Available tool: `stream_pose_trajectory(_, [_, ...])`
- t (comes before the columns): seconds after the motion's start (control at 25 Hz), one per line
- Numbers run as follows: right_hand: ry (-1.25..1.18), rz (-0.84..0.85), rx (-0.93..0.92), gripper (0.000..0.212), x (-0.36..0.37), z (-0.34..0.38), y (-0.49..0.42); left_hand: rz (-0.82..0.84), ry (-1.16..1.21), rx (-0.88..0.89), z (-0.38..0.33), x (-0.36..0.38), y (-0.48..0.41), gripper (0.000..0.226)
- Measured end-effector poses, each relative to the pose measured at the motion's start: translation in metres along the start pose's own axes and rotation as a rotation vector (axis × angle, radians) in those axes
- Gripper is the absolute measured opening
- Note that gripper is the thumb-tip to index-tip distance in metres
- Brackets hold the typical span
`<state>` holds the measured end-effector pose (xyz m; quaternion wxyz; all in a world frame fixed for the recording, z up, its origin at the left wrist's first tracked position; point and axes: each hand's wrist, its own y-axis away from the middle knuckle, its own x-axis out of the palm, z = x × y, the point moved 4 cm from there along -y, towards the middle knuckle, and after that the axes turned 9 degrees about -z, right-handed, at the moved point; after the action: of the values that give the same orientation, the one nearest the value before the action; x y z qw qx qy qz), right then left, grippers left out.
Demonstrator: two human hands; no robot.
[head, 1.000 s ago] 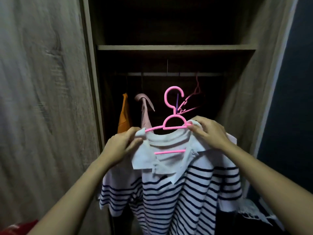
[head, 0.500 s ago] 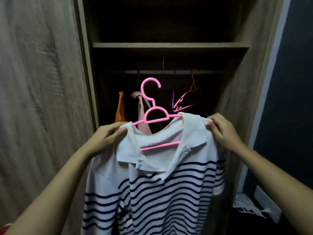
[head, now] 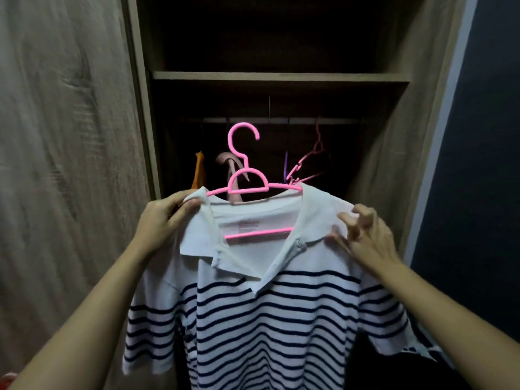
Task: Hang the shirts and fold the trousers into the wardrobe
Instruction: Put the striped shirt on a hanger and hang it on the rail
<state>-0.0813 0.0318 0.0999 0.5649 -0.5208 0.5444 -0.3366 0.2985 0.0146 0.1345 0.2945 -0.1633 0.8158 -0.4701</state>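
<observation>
A white polo shirt with navy stripes (head: 253, 319) sits on a pink plastic hanger (head: 247, 181), held up in front of the open wardrobe (head: 281, 76). My left hand (head: 161, 220) grips the shirt's left shoulder with the hanger end inside. My right hand (head: 363, 235) is at the right shoulder, fingers spread and bent, fingertips touching the fabric beside the collar. The hanger's hook stands just below the hanging rail (head: 281, 120).
On the rail hang an orange garment (head: 199, 170), a dusty pink garment (head: 230, 164) and bare pink and purple hangers (head: 306, 164). A wooden door panel (head: 64, 164) stands at the left, a dark blue wall (head: 478, 164) at the right.
The shirt has spread flat on the hanger and shifted slightly. My right hand let go of its pinch on the shoulder and now touches the fabric with spread fingers.
</observation>
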Motion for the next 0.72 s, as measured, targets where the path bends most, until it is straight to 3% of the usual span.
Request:
stream_pose_trajectory(0.12, [-0.153, 0.032, 0.167, 0.062, 0.0, 0.009, -0.017, 0.013, 0.041, 0.009, 0.0, 0.0, -0.002, 0.026])
stream_pose_trajectory(0.24, [-0.326, 0.395, 0.161, 0.06, 0.003, 0.014, -0.063, 0.061, 0.133, -0.027, -0.012, 0.003, -0.007, 0.027])
stream_pose_trajectory(0.32, [-0.461, 0.579, 0.172, 0.055, 0.009, 0.019, -0.07, 0.191, 0.18, -0.125, -0.011, 0.001, -0.007, 0.021])
stream_pose_trajectory(0.44, [-0.426, 0.447, 0.298, 0.035, 0.015, 0.02, -0.062, 0.358, 0.172, -0.266, -0.001, -0.004, -0.014, 0.037])
stream_pose_trajectory(0.56, [-0.406, 0.31, 0.454, 0.019, 0.012, 0.023, -0.065, 0.144, -0.113, -0.248, 0.019, -0.009, -0.012, 0.041])
stream_pose_trajectory(0.64, [-0.428, 0.267, 0.538, 0.021, 0.008, 0.017, -0.068, 0.135, -0.028, -0.308, 0.031, -0.007, 0.014, 0.057])
stream_pose_trajectory(0.72, [-0.447, 0.272, 0.557, 0.022, 0.006, 0.011, -0.069, 0.266, 0.04, -0.347, 0.048, -0.004, 0.045, 0.071])
